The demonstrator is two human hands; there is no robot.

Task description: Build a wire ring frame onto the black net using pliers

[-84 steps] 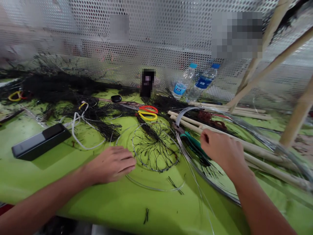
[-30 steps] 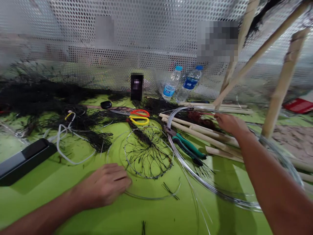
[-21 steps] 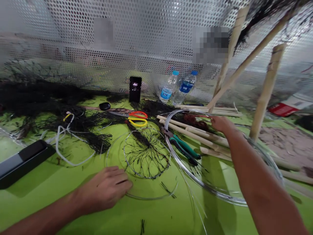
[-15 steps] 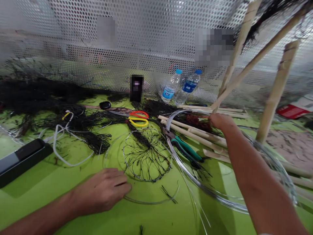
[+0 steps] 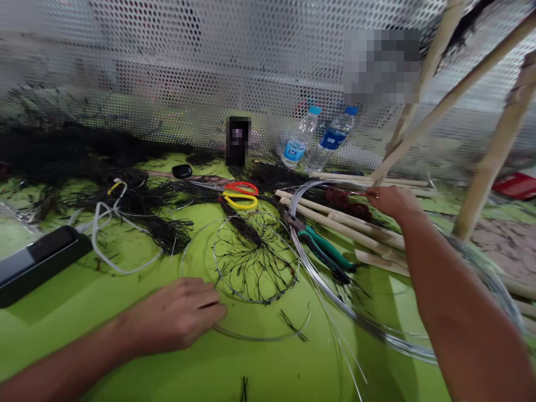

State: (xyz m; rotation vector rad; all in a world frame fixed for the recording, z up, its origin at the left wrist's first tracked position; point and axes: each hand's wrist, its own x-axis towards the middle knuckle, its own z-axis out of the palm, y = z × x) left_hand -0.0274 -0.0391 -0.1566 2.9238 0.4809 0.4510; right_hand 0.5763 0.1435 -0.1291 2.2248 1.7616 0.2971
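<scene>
My left hand (image 5: 186, 312) is closed low on the green table, its fingers curled over a thin wire (image 5: 262, 338) that bends into a loose loop. Just beyond it lies a wire ring with black netting (image 5: 259, 262) gathered at the centre. My right hand (image 5: 389, 201) reaches far to the right, fingers pinched beside a dark red fibre bundle (image 5: 347, 205); a thin reddish strand seems to meet the fingertips, but what they hold is unclear. Below that arm a coil of silvery wire (image 5: 335, 306) lies under green-handled pliers (image 5: 324, 251).
Scissors (image 5: 240, 195) with red and yellow handles lie behind the ring. Bamboo sticks (image 5: 343, 226) lie at right, and bamboo poles (image 5: 498, 145) stand there. Two water bottles (image 5: 299, 139) and a phone (image 5: 237, 142) stand by the perforated metal screen (image 5: 167, 84). Black fibre (image 5: 75, 159) spreads left.
My right hand has shifted slightly right, and a thin reddish strand now shows at its fingertips. The left hand stays put. The view has tilted slightly, shifting the background.
</scene>
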